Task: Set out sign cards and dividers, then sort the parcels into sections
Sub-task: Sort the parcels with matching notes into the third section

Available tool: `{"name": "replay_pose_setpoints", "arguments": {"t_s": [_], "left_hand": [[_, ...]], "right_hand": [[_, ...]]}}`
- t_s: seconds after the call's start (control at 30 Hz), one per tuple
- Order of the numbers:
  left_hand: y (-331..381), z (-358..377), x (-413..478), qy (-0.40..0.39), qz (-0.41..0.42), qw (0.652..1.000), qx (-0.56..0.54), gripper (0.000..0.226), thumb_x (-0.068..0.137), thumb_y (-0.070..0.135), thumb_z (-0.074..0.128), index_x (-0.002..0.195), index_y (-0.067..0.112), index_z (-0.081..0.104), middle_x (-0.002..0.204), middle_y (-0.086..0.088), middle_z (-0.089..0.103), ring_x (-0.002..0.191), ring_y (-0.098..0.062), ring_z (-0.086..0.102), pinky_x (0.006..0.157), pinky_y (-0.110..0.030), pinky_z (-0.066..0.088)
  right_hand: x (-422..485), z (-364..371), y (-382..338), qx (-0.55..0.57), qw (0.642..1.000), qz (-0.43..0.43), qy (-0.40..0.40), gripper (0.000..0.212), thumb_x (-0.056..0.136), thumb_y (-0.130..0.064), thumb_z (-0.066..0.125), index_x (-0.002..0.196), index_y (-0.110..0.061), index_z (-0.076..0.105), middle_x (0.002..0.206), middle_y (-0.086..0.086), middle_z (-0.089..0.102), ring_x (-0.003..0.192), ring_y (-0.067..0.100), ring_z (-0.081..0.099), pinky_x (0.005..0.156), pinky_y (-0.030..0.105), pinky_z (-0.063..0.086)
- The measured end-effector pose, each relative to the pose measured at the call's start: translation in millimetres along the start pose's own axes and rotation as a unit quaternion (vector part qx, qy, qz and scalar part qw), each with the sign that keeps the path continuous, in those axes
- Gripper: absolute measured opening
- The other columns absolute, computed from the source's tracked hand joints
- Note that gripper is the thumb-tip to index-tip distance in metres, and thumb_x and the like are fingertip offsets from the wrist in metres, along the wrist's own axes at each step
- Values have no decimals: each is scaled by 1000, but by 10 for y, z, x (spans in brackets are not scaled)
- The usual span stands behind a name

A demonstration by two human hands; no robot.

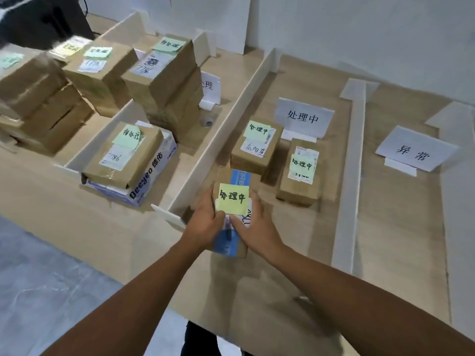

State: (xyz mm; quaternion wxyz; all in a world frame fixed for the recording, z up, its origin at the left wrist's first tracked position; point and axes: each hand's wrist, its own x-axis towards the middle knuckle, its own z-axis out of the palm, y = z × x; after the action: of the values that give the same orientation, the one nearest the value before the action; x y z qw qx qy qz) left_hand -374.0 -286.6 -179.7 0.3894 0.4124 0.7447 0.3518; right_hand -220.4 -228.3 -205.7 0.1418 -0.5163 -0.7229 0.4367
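A small brown parcel [232, 191] with a yellow sticky note and blue tape lies in the middle section of the table. My left hand [205, 222] grips its left side and my right hand [253, 224] grips its right side. Two more brown parcels [253, 147] [300, 173] with green notes stand just beyond it, in front of a white sign card [303, 118]. A white divider [221, 129] bounds this section on the left and another divider [353, 163] on the right. A second sign card [415, 150] stands in the right section.
Left of the divider, a parcel [123, 152] rests on a white and blue box [144, 186]. Taller stacks of brown parcels [164, 80] [43, 104] fill the left and back. A partly hidden sign card [210, 88] stands behind them. The table edge [90, 260] runs along the near left.
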Motion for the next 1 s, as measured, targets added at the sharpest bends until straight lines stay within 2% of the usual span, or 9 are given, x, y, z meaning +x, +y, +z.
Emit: {"name": "replay_pose_setpoints", "arguments": {"t_s": [0.17,0.3,0.43,0.5,0.6,0.7,0.8,0.93,1.0], "left_hand": [[-301,-74,576,-39,-24,999,-10,48,89,4,53,132,26,47,134,2,63,114,-13,64,98,-38,54],[-479,-78,787,-69,-45,997,-4,49,91,3,53,134,25,45,131,1,62,111,-16,66,83,-24,52],[-417,-41,792,-53,-49,996,43,55,92,3,56,143,13,38,143,-12,49,122,-27,58,94,-44,55],[-274,-22,712,-25,-35,995,88,68,95,5,59,155,9,27,155,-13,35,136,-27,47,102,-40,52],[28,-7,583,4,50,992,116,74,96,14,62,160,9,26,163,-11,27,148,-25,32,116,-31,33],[415,159,440,-30,149,982,110,67,92,26,61,155,12,42,161,-10,35,150,-27,30,123,-42,26],[868,609,179,-86,215,967,103,64,93,21,68,153,20,45,164,-3,34,153,-26,24,125,-42,20],[1447,1540,-507,-154,305,937,78,60,96,22,68,152,20,47,161,-6,37,150,-27,30,123,-48,26],[1704,2066,-968,-179,354,914,79,59,97,26,67,152,18,47,161,-5,38,151,-25,29,126,-41,20]], "right_hand": [[442,342,3,-3,999,50,15,85,94,-38,68,159,-26,15,154,8,38,135,24,46,108,43,44],[589,533,69,-33,994,106,16,88,93,-46,67,160,-31,13,146,13,44,130,30,46,106,46,44],[585,506,51,-23,992,123,12,86,93,-45,67,160,-36,13,143,12,46,129,30,47,106,46,43],[533,390,-18,-9,992,126,12,82,93,-44,65,158,-41,14,141,9,48,128,28,48,106,45,43],[347,37,-115,8,991,116,65,75,95,-48,60,157,-43,19,146,5,44,132,25,46,110,43,40],[-63,-533,-78,-70,984,70,151,68,96,-51,53,157,-31,31,152,2,42,138,24,32,115,33,26],[-731,-1222,137,-135,965,41,219,71,94,-59,42,154,-20,40,150,4,47,139,27,33,119,34,23],[-2004,-2094,665,-149,930,79,327,60,99,-48,55,151,-20,44,151,3,46,142,25,33,118,22,16],[-2739,-2478,937,-146,913,99,369,57,100,-42,59,151,-21,44,150,2,46,141,21,33,114,16,15]]}}
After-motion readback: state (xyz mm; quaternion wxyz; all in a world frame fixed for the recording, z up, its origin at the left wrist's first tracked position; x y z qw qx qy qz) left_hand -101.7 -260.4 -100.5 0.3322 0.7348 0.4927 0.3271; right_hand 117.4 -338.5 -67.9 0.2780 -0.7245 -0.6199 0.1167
